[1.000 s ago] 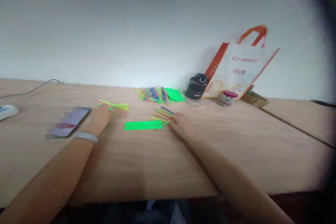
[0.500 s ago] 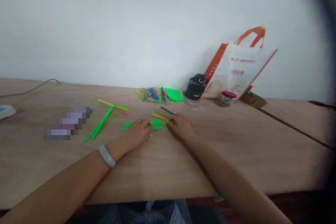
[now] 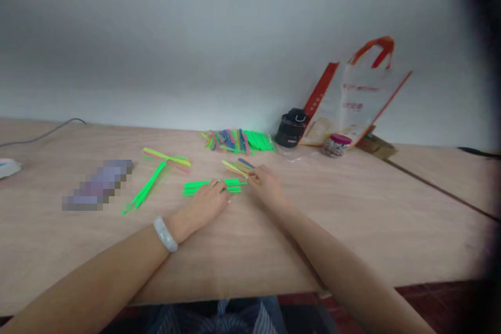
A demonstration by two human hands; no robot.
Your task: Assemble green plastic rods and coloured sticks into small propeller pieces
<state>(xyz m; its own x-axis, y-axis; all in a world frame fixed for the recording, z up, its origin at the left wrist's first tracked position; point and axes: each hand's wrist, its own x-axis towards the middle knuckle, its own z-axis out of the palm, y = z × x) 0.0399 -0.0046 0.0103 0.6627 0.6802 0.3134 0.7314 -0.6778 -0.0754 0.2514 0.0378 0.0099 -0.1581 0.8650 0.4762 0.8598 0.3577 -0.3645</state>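
Several bright green plastic sticks (image 3: 191,189) lie side by side on the table in front of me. My left hand (image 3: 207,201) rests over them, its fingers curled down onto the sticks. Just right of it, my right hand (image 3: 270,188) has its fingers pinched together at the right end of one green stick; its fingertips are partly hidden. Yellow, orange and blue flat strips (image 3: 234,168) fan out beside the right fingers, their near ends covered by that hand. To the left lies a green stick bundle (image 3: 151,185) with yellow and pink strips (image 3: 166,158) across its top.
Behind my hands is a clear bag of coloured strips and green sticks (image 3: 256,140). A black-lidded bottle (image 3: 291,128), a jar with a magenta lid (image 3: 336,146) and a white-and-orange bag (image 3: 356,99) stand by the wall. A blurred flat object (image 3: 99,185) lies left.
My left hand has shifted slightly to the right over the green sticks. The right hand's fingers have curled in a little, and the coloured strips have moved slightly left.
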